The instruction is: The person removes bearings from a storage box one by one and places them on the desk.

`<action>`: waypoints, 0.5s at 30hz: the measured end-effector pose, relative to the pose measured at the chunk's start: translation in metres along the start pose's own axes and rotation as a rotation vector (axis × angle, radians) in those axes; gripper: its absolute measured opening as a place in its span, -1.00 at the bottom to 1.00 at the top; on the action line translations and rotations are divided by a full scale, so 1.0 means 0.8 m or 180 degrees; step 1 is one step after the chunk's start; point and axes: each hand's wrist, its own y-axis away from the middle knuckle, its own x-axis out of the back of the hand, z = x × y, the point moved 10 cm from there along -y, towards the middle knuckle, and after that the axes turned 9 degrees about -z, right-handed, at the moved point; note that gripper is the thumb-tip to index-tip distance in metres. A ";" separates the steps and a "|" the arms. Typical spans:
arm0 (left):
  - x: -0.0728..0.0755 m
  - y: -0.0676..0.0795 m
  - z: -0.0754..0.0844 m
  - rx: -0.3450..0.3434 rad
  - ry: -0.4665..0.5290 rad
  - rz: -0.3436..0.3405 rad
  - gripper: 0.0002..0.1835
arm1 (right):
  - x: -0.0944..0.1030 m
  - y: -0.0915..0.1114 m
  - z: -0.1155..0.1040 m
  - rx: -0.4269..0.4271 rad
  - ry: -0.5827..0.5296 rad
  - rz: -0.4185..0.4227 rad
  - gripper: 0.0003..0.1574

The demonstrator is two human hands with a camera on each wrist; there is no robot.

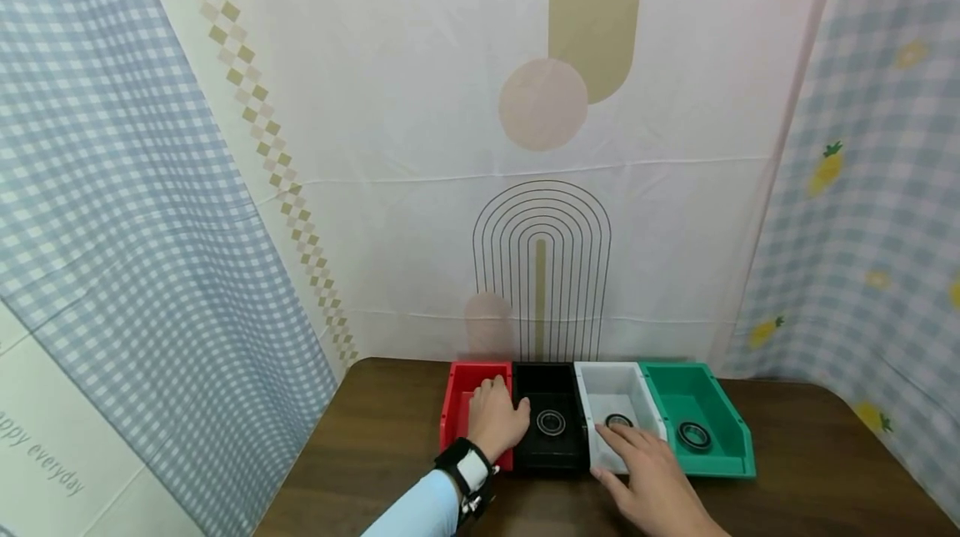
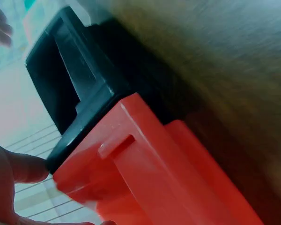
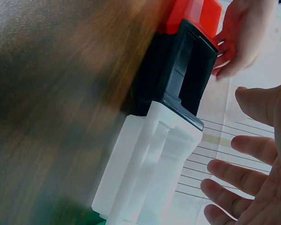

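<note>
My left hand [image 1: 497, 419] reaches over the red bin [image 1: 447, 424], its thumb spread toward the black bin [image 1: 551, 387]. The fingertips are partly hidden by the bin wall in the left wrist view, and nothing shows held. A ball bearing [image 1: 551, 423] lies in the black bin. Above the front of the white bin [image 1: 611, 387] is my right hand [image 1: 648, 474], fingers spread and holding nothing. Just beyond those fingers, a second bearing [image 1: 618, 420] lies in the white bin, partly covered by the hand. The green bin [image 1: 682, 391] holds another bearing [image 1: 694, 436].
The bins stand side by side in a row on a brown wooden table [image 1: 382, 429]. Behind them hangs a white patterned cloth [image 1: 412, 253], with checked curtains [image 1: 187, 228] at both sides. A black wrist strap [image 1: 468, 470] sits on the left wrist.
</note>
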 end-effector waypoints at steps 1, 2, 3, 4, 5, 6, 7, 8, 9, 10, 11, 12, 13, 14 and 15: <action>-0.005 -0.006 0.000 0.0029 -0.0006 -0.0022 -0.34 | 0.001 0.000 0.000 0.0007 0.0000 0.0011 -0.27; -0.011 -0.011 0.000 0.0075 -0.0009 -0.0060 -0.35 | 0.001 -0.001 0.000 0.0019 0.0004 0.0021 -0.27; -0.017 -0.016 -0.001 0.0119 0.0001 -0.0100 -0.36 | 0.002 -0.001 0.000 0.0024 0.0002 0.0031 -0.27; -0.021 -0.021 -0.001 0.0157 0.0042 -0.0140 -0.36 | 0.003 -0.001 0.000 0.0034 0.0005 0.0044 -0.27; -0.026 -0.025 -0.001 0.0197 0.0089 -0.0175 -0.37 | 0.003 -0.001 0.000 0.0041 0.0014 0.0054 -0.27; -0.031 -0.028 -0.002 0.0243 0.0130 -0.0213 -0.37 | 0.004 0.000 0.000 0.0050 0.0019 0.0066 -0.27; -0.035 -0.032 -0.003 0.0285 0.0173 -0.0239 -0.38 | 0.004 0.000 0.000 0.0056 0.0024 0.0082 -0.28; -0.039 -0.035 -0.005 0.0327 0.0197 -0.0259 -0.40 | 0.005 0.001 -0.001 0.0059 0.0029 0.0095 -0.28; -0.041 -0.038 -0.006 0.0356 0.0243 -0.0252 -0.42 | 0.005 0.001 -0.001 0.0062 0.0022 0.0110 -0.28; -0.044 -0.040 -0.008 0.0404 0.0291 -0.0256 -0.45 | 0.004 0.002 -0.001 0.0061 0.0018 0.0115 -0.28; -0.047 -0.042 -0.012 0.0468 0.0319 -0.0260 -0.46 | 0.003 0.002 -0.001 0.0062 0.0014 0.0116 -0.28; -0.050 -0.043 -0.015 0.0538 0.0363 -0.0270 -0.46 | 0.002 0.002 -0.001 0.0065 0.0007 0.0109 -0.28; -0.052 -0.044 -0.019 0.0600 0.0427 -0.0278 -0.46 | 0.001 0.002 -0.001 0.0063 0.0003 0.0100 -0.28; -0.055 -0.044 -0.023 0.0658 0.0491 -0.0286 -0.46 | 0.000 0.001 -0.001 0.0067 0.0002 0.0091 -0.28; -0.056 -0.043 -0.027 0.0705 0.0566 -0.0284 -0.44 | 0.000 0.001 -0.002 0.0076 0.0003 0.0083 -0.28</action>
